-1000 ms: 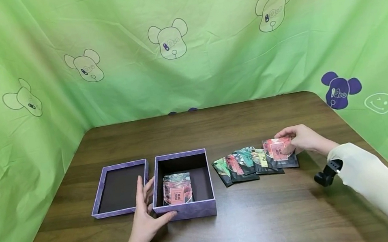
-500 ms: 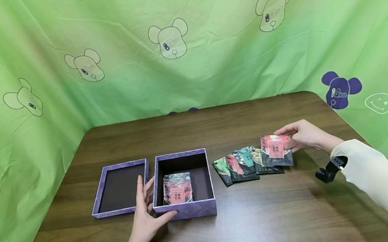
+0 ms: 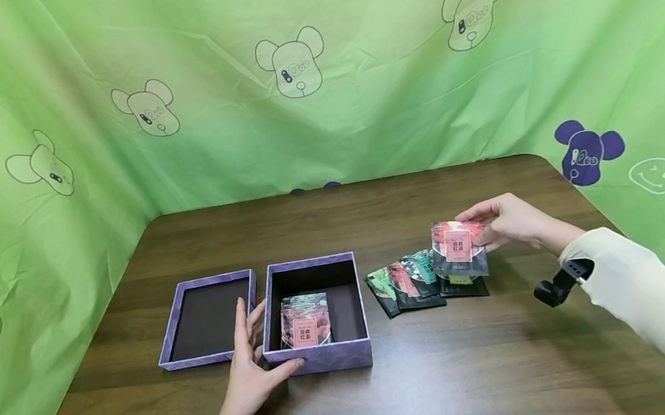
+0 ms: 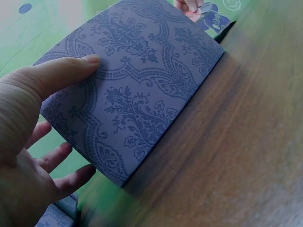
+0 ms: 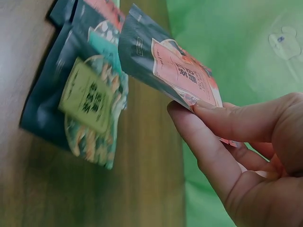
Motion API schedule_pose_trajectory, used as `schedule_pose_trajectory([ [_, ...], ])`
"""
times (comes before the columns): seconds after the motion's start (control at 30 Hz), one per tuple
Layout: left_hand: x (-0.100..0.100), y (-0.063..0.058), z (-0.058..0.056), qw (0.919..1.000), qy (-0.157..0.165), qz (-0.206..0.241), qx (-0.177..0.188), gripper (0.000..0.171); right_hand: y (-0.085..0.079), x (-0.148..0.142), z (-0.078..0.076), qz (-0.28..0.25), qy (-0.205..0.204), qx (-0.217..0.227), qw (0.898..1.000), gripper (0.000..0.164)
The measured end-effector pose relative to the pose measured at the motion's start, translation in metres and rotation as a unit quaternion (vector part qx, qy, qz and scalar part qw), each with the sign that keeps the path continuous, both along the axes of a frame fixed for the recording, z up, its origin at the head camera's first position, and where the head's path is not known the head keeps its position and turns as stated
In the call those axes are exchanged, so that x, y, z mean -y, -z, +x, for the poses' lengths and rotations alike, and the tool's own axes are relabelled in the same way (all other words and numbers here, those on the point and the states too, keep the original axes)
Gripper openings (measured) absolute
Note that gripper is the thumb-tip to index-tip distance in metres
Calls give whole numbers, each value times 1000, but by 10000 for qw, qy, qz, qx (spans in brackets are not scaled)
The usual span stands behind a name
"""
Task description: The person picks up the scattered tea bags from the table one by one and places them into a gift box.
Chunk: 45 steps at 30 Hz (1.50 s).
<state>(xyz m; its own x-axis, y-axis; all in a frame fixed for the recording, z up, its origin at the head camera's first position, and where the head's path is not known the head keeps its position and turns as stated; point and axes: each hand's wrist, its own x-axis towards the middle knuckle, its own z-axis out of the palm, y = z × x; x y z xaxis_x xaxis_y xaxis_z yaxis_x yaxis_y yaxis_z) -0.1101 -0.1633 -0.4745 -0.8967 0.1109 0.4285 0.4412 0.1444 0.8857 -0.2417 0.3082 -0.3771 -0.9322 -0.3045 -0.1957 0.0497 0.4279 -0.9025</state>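
Observation:
My right hand [image 3: 513, 224] pinches a red-labelled tea sachet [image 3: 458, 250] by its side, between thumb and fingers. In the right wrist view that sachet [image 5: 177, 66] is tilted and raised off the table, apart from a yellow-labelled sachet [image 5: 87, 104]. At the corner of a purple patterned box [image 3: 339, 356], my left hand [image 3: 252, 376] rests its thumb on the front wall and its fairly straight fingers along the left side. Inside the box, a pink-labelled sachet [image 3: 305, 323] lies to the left; whether others lie under it is hidden.
The purple box lid [image 3: 171, 325] lies inside-up left of the box, close to my left fingers. Right of the box, several overlapping sachets [image 3: 404, 282] fan out on the brown wooden table [image 3: 432, 390]. A green printed cloth [image 3: 358, 113] hangs behind and beside the table.
My right hand has lifted the red-labelled sachet from the right end of the row and carried it up and to the left. My left hand stays at the box.

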Motion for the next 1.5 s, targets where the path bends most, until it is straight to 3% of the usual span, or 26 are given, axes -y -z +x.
schedule_pose_trajectory([
  [0.53,-2,-1,-1,10000,34,10,-65,134,-37,35,5,-1,-316,-283,9991,57],
  [0.87,-2,-1,0,9998,124,93,-87,133,-57,60,5,293,-461,-510,9972,54],
  [1.5,0,-1,1,9999,91,85,-95,133,-71,122,-7,-21,-993,-579,9934,52],
])
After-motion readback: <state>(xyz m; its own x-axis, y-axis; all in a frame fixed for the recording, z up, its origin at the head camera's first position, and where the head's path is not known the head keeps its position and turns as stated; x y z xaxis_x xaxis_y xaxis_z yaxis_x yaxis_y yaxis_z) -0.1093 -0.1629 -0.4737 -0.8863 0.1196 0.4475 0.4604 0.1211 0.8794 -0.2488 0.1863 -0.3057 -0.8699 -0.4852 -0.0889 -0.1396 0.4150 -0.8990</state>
